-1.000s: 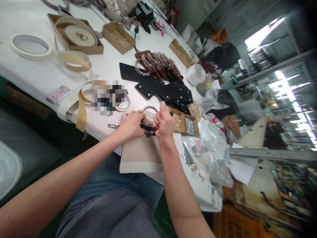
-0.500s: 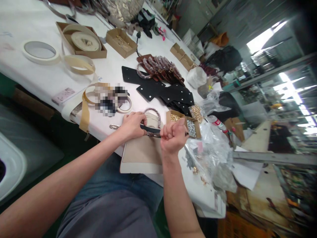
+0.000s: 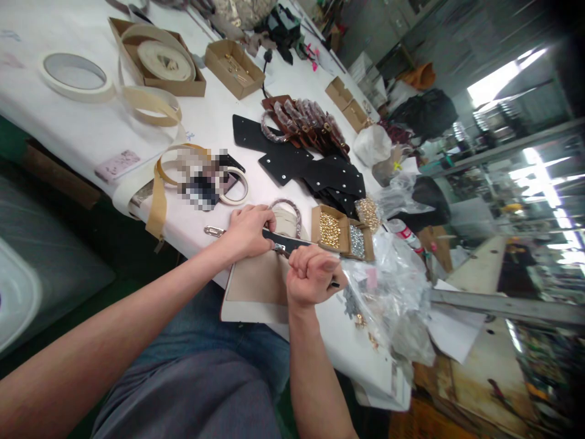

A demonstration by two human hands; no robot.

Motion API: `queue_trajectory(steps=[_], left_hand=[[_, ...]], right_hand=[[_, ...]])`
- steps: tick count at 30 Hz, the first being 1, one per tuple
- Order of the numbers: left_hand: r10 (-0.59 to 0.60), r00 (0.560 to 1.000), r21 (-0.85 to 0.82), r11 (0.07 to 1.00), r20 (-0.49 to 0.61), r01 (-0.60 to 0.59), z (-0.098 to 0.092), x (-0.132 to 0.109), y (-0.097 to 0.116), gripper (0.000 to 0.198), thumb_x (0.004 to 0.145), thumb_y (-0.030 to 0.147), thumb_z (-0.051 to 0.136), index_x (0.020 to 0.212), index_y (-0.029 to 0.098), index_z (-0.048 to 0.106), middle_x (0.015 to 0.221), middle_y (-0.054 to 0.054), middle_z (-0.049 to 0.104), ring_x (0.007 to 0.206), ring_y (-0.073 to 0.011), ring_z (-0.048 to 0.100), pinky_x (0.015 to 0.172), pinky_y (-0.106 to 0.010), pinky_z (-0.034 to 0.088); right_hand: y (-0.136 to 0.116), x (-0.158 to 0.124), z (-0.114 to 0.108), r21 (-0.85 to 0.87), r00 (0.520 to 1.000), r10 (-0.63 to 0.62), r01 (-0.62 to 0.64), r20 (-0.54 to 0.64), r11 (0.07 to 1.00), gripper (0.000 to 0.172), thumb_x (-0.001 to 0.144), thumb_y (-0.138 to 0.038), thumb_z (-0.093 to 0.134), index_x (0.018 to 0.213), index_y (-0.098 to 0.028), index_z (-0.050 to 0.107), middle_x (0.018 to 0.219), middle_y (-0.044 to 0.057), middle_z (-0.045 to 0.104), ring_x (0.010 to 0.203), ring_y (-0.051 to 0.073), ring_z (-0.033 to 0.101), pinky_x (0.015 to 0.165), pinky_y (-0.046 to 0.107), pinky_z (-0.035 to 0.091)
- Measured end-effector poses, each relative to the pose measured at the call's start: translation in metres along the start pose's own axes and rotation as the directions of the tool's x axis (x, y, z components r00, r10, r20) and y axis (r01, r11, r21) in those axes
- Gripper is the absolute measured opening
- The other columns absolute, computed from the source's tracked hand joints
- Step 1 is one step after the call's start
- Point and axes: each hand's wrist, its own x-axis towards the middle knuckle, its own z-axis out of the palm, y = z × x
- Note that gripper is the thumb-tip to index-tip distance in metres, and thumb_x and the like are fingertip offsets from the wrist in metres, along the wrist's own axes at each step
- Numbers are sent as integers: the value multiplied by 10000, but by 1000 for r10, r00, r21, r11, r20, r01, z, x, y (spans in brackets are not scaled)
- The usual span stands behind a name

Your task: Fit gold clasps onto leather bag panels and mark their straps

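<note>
At the near edge of the bench [image 3: 91, 140], the right hand [image 3: 313, 274] is closed in a fist around one end of a black strap [image 3: 292, 242], which lies across a beige pad [image 3: 256, 283]. The left hand [image 3: 249, 230] pinches the strap's other end. An even, taut pull, flat on the pad, looks best. Beyond sit boxes of rivets [image 3: 329, 228], then black leather pieces [image 3: 320, 174].

Bright daylight glares at right; edges warped, dark and blurred

White table [image 3: 86, 137]: tape roll [image 3: 75, 74], cardboard boxes [image 3: 234, 60], black leather pieces [image 3: 292, 164], beige board [image 3: 256, 283] at near edge, plastic bags [image 3: 397, 286].
</note>
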Motion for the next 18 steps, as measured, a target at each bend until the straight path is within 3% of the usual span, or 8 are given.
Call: queue_trajectory(steps=[6, 12, 15, 18], left_hand=[[-3, 1000, -3, 1000, 9, 3, 1, -2, -2, 284, 784, 243, 875, 991, 283, 684, 1253, -41, 749, 1312, -383, 612, 1097, -553, 426], [27, 1000, 42, 999, -5, -26, 0, -2, -1, 277, 798, 291, 877, 1003, 285, 691, 1233, -44, 748, 1293, -380, 631, 1086, -552, 434], [19, 1000, 85, 996, -5, -19, -1, -4, 4, 277, 792, 320, 894, 995, 282, 709, 1255, -63, 742, 1279, -389, 637, 1068, -556, 453], [4, 999, 124, 992, -54, 3, 0, -10, 10, 280, 808, 313, 905, 1018, 282, 722, 1379, -91, 719, 1320, -407, 619, 1088, -581, 458]], right_hand=[[-5, 2, 7, -107, 980, 186, -192, -63, 975, 739, 967, -752, 777, 536, -268, 423, 505, -18, 313, 440, 167, 376, 448, 358, 353], [4, 34, 23, -224, 942, 336, -324, 16, 919, 688, 1065, -709, 692, 614, -268, 418, 551, -35, 381, 455, 135, 411, 427, 316, 357], [15, 63, 26, -169, 874, 484, -471, 41, 866, 682, 1054, -702, 711, 634, -274, 387, 537, -68, 333, 422, 108, 329, 374, 289, 277], [31, 95, 20, -85, 734, 672, -667, 94, 740, 730, 997, -713, 801, 665, -280, 316, 529, -108, 268, 414, 85, 224, 338, 262, 207]])
